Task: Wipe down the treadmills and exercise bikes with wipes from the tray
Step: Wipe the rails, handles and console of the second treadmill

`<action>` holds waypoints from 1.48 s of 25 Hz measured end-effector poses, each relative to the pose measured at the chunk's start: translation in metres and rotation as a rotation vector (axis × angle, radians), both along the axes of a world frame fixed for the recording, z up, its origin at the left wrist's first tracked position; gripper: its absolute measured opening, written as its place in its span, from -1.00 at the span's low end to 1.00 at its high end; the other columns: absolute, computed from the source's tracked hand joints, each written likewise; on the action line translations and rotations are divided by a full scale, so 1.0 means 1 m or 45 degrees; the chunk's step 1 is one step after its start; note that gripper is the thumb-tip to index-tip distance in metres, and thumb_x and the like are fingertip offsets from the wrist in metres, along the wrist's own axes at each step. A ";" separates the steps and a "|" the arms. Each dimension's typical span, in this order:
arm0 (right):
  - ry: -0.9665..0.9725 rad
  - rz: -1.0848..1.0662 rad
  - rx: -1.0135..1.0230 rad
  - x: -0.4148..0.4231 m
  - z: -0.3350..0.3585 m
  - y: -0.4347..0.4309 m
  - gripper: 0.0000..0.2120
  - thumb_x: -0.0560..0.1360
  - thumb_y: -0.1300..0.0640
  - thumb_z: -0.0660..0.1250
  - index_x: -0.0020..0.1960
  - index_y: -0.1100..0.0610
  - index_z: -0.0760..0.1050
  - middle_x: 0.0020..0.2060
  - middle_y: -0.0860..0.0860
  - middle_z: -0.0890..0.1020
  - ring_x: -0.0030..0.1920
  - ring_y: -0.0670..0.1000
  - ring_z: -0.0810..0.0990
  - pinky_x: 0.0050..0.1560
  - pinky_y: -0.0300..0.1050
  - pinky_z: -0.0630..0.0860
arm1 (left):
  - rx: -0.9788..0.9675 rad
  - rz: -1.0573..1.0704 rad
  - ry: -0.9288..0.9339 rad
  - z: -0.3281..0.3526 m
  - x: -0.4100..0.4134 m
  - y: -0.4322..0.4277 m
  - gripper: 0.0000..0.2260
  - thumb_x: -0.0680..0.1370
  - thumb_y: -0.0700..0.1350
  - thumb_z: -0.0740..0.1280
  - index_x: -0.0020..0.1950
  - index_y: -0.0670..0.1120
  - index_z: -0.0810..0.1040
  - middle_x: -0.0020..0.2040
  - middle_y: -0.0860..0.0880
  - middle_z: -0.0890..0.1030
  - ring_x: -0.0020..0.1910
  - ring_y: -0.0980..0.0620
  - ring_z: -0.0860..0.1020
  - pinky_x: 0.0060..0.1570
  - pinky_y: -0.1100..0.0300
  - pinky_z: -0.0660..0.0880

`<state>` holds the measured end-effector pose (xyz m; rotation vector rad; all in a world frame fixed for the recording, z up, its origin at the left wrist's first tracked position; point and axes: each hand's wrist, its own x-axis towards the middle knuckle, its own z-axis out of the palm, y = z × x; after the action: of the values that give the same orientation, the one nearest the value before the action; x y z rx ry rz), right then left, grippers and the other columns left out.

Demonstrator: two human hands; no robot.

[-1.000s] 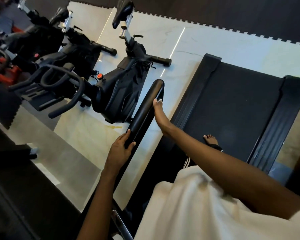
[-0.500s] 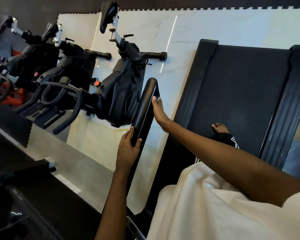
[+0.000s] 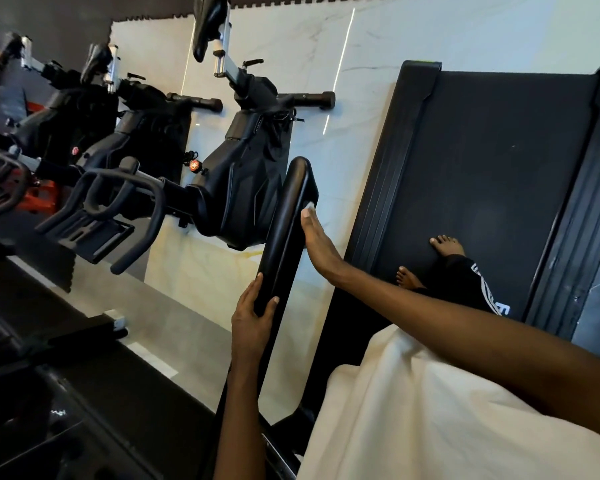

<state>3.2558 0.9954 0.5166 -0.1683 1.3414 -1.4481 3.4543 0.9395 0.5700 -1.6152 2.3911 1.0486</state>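
Black handrail [image 3: 284, 230] pointing away — left hand [image 3: 253, 327] grip curled round it, right hand [image 3: 317, 244] flat on wipe [image 3: 309, 205].

tbh the handrail [image 3: 284, 230] in the middle is smooth glossy black, prob plastic. treadmill belt [image 3: 492, 168] at 2 o'clock looks matt, a bit grainy. floor [image 3: 368, 39] at 12: polished marble-look tile w/ reflections. bike seat post [image 3: 223, 62] at 11 is bare metal. shirt [image 3: 413, 420] at 5, soft cream cloth.

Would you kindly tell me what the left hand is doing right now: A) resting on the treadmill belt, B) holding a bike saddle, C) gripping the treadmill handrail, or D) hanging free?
C: the left hand has its fingers and thumb curled round the lower part of the black handrail.
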 end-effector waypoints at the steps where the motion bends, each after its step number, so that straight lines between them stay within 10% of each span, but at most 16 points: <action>1: -0.072 0.071 0.008 0.006 -0.001 0.003 -0.23 0.57 -0.38 -0.18 0.63 0.01 -0.24 0.61 -0.10 -0.17 0.59 -0.14 -0.17 0.60 -0.01 -0.17 | -0.004 0.006 0.002 0.000 0.008 0.003 -0.51 0.60 -0.07 0.40 0.52 0.11 0.41 0.44 0.09 0.48 0.43 0.10 0.43 0.41 0.11 0.41; 14: -0.273 0.276 0.122 0.051 0.032 0.012 -0.01 0.48 -0.50 0.07 0.64 0.07 -0.19 0.61 -0.10 -0.07 0.60 -0.07 -0.07 0.58 -0.01 -0.07 | -0.101 0.213 -0.016 0.003 0.092 0.042 -0.54 0.61 -0.11 0.40 0.50 0.08 0.44 0.45 -0.01 0.48 0.44 -0.02 0.43 0.36 0.12 0.40; 18: -0.323 0.291 -0.060 0.081 0.046 0.024 -0.40 0.68 -0.10 0.15 0.59 0.11 0.03 0.27 -0.17 0.25 0.31 -0.22 0.25 0.17 -0.54 0.24 | -0.136 0.226 -0.022 0.001 0.095 0.044 -0.53 0.61 -0.12 0.40 0.51 0.07 0.44 0.46 -0.04 0.47 0.44 -0.05 0.43 0.33 0.11 0.38; 21: -0.385 0.177 0.091 0.070 0.017 0.014 -0.66 0.62 0.09 0.27 0.36 0.16 0.37 0.14 -0.05 0.51 0.07 -0.18 0.51 -0.13 -0.45 0.40 | -0.143 0.270 0.009 -0.004 0.096 0.047 -0.53 0.61 -0.14 0.40 0.51 0.06 0.44 0.47 -0.03 0.46 0.47 -0.03 0.40 0.38 0.08 0.37; 25: 0.122 0.262 0.389 0.069 -0.011 0.016 -0.63 0.50 0.04 0.45 0.25 0.18 0.57 0.05 0.00 0.63 0.05 0.01 0.61 0.13 -0.11 0.54 | -0.161 0.365 0.034 -0.007 0.105 0.058 -0.52 0.62 -0.15 0.38 0.52 0.10 0.42 0.50 0.00 0.42 0.49 -0.01 0.37 0.43 -0.01 0.37; 30: -0.030 0.204 0.309 0.061 -0.007 0.017 -0.80 0.49 0.19 0.50 0.08 0.24 0.64 -0.12 0.09 0.71 -0.02 0.09 0.70 0.15 0.01 0.63 | -0.273 0.514 -0.042 -0.017 0.122 0.083 -0.49 0.60 -0.17 0.39 0.55 0.02 0.39 0.54 -0.10 0.36 0.52 -0.11 0.31 0.47 -0.08 0.31; 37: 0.995 0.983 -0.525 0.050 -0.006 0.023 -0.83 0.62 0.07 0.34 0.00 0.13 0.66 -0.09 0.06 0.69 -0.08 0.04 0.65 -0.04 -0.04 0.58 | -0.392 1.031 -0.218 -0.010 0.129 0.156 -0.51 0.62 -0.23 0.33 0.55 -0.20 0.34 0.56 -0.20 0.29 0.53 -0.20 0.26 0.48 -0.09 0.27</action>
<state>3.3054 1.0186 0.5108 -1.4736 1.3037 -0.9694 3.5837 1.0951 0.5598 -2.7635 1.8522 0.5534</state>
